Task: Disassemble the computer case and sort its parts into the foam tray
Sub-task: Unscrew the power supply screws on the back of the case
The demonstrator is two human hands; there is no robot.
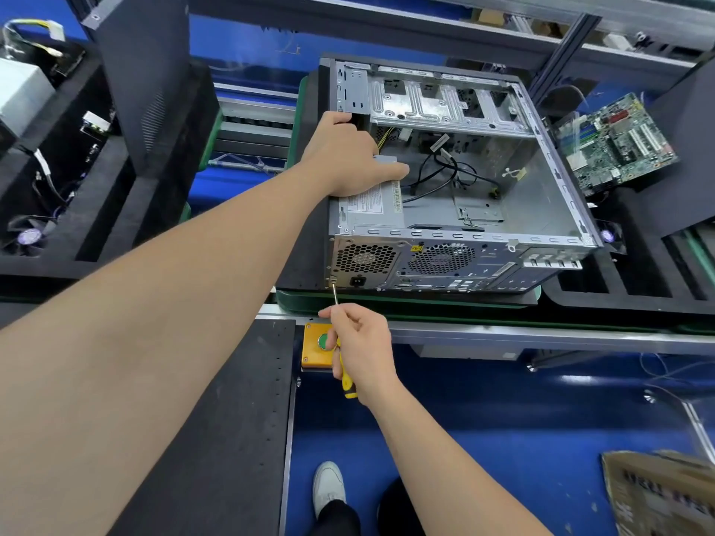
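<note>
The computer case [456, 179] lies on its side on a pallet [406, 299]. In the case's near left corner sits the power supply [375, 206], with the left grip [348, 156] resting on it. Right of the case, a motherboard [615, 145] lies on a foam tray [638, 288]. Before the case is a button box [313, 348]. Above the box, the right grip [360, 346] holds a screwdriver [344, 365], tip at the case's near left corner.

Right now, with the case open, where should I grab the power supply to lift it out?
Probably from above, through the open side: grip the power supply across its labelled face, fingers over the inner edge by the cables; case walls block the rest.
</note>
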